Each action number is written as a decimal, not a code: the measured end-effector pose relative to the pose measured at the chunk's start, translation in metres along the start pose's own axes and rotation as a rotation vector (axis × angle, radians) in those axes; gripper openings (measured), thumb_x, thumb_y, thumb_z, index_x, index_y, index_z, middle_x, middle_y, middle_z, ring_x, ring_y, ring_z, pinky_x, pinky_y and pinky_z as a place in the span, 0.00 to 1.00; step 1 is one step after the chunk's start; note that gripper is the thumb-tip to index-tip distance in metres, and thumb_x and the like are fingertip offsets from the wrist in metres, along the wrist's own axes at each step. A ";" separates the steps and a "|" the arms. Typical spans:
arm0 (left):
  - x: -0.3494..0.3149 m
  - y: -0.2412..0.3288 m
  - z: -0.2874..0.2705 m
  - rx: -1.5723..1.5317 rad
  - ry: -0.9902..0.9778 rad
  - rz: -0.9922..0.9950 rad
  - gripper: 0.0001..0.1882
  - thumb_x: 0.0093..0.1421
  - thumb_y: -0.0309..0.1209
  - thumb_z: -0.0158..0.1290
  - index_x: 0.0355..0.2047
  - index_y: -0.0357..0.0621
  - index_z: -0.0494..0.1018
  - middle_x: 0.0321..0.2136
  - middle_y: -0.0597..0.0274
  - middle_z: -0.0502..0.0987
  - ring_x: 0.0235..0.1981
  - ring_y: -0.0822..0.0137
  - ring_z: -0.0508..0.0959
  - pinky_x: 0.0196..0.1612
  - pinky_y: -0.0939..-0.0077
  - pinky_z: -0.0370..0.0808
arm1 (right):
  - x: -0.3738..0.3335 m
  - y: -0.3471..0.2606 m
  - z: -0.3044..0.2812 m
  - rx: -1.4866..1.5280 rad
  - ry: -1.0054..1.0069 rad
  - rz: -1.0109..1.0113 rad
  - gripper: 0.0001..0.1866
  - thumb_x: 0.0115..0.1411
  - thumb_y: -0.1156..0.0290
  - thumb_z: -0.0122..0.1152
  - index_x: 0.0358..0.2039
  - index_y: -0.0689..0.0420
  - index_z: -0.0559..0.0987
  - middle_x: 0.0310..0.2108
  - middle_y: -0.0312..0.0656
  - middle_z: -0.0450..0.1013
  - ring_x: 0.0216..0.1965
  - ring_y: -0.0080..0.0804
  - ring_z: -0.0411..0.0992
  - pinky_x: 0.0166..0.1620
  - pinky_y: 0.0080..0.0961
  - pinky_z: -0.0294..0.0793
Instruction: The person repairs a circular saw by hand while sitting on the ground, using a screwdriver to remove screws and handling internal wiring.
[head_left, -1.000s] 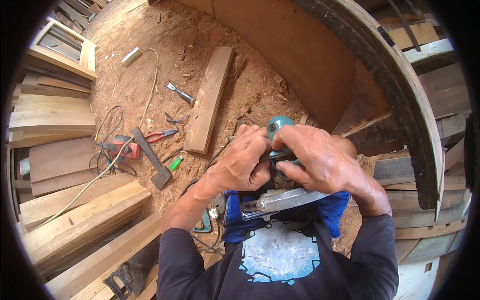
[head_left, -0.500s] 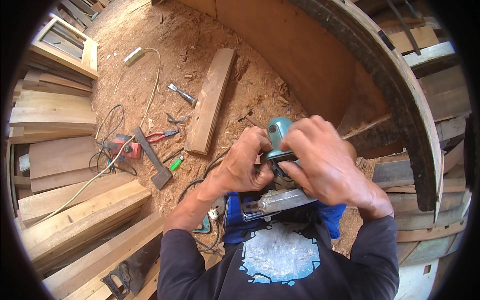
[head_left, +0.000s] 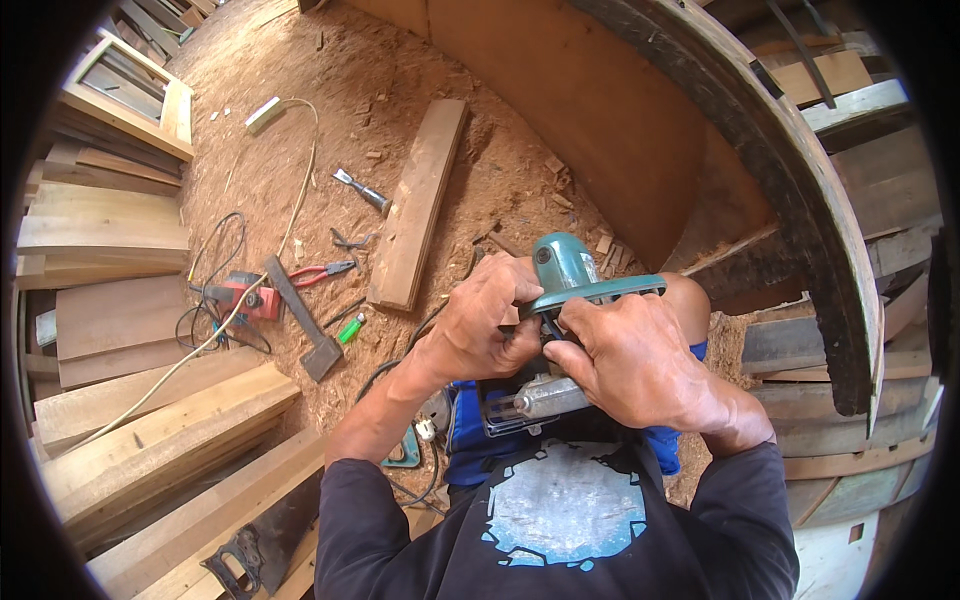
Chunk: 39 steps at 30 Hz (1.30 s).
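A teal power tool (head_left: 565,262) with a silver metal guard (head_left: 550,397) rests in my lap, over blue clothing. It resembles a small circular saw, its base lying toward me. My left hand (head_left: 485,315) is closed against the left side of the teal housing, thumb and fingertips at a dark part under its rim. From the other side, my right hand (head_left: 640,355) grips the same tool, fingers curled below the teal rim with the thumb toward the dark gap. What the fingertips pinch inside that gap is hidden.
Wood shavings cover the floor. To the left lie a hammer (head_left: 300,320), red-handled pliers (head_left: 325,273), a green lighter (head_left: 351,328), a chisel (head_left: 362,192) and a plank (head_left: 420,205). Stacked boards (head_left: 170,440) and a handsaw (head_left: 265,545) sit nearer. A curved wooden piece (head_left: 790,170) arches at right.
My right hand has come down from the top of the teal housing to beneath its rim, uncovering more of the tool. The left hand stays nearly in place.
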<state>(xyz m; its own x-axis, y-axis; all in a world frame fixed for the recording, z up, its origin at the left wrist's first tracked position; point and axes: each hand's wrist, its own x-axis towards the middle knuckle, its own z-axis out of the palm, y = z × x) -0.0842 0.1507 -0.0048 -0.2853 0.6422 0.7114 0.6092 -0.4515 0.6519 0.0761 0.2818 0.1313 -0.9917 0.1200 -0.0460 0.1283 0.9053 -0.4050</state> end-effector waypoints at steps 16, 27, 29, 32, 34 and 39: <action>-0.008 0.020 0.001 0.199 0.132 -0.020 0.25 0.54 0.20 0.63 0.53 0.43 0.72 0.50 0.50 0.83 0.53 0.44 0.80 0.60 0.49 0.76 | -0.001 0.004 0.007 0.136 0.023 -0.128 0.11 0.64 0.71 0.67 0.27 0.60 0.75 0.25 0.54 0.74 0.30 0.60 0.76 0.34 0.52 0.72; -0.010 0.025 0.012 0.244 0.119 -0.111 0.24 0.52 0.24 0.65 0.50 0.45 0.77 0.44 0.54 0.81 0.49 0.49 0.79 0.58 0.48 0.71 | 0.000 0.010 0.011 0.191 0.007 -0.127 0.09 0.64 0.70 0.66 0.31 0.59 0.77 0.26 0.54 0.77 0.31 0.60 0.78 0.34 0.54 0.75; -0.011 0.023 0.016 0.245 0.137 -0.106 0.24 0.52 0.25 0.65 0.51 0.45 0.77 0.43 0.55 0.81 0.48 0.49 0.79 0.58 0.48 0.70 | 0.002 0.009 0.010 0.181 0.005 -0.123 0.09 0.64 0.70 0.66 0.31 0.59 0.77 0.26 0.54 0.76 0.31 0.61 0.78 0.34 0.54 0.75; -0.015 0.021 0.019 0.248 0.158 -0.110 0.24 0.52 0.25 0.66 0.51 0.45 0.77 0.42 0.55 0.82 0.47 0.49 0.79 0.59 0.47 0.70 | 0.005 0.011 0.008 0.168 -0.006 -0.142 0.09 0.64 0.71 0.66 0.30 0.60 0.76 0.27 0.55 0.76 0.32 0.61 0.78 0.34 0.54 0.74; -0.016 0.021 0.019 0.251 0.165 -0.118 0.24 0.52 0.25 0.66 0.50 0.46 0.78 0.42 0.56 0.82 0.48 0.50 0.78 0.59 0.47 0.70 | 0.007 0.013 0.008 0.171 -0.020 -0.179 0.09 0.64 0.71 0.66 0.31 0.60 0.75 0.28 0.55 0.76 0.31 0.61 0.78 0.34 0.53 0.75; -0.010 0.042 0.017 0.338 0.235 -0.108 0.23 0.52 0.24 0.68 0.49 0.46 0.80 0.42 0.57 0.83 0.43 0.50 0.82 0.60 0.48 0.73 | -0.004 0.005 0.009 0.138 0.001 -0.173 0.08 0.64 0.71 0.66 0.33 0.59 0.75 0.27 0.52 0.76 0.30 0.59 0.78 0.33 0.52 0.76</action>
<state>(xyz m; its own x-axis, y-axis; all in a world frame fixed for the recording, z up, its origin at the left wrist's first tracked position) -0.0433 0.1357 0.0117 -0.4982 0.4985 0.7094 0.7637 -0.1352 0.6313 0.0804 0.2820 0.1212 -0.9989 -0.0319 0.0355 -0.0459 0.8482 -0.5277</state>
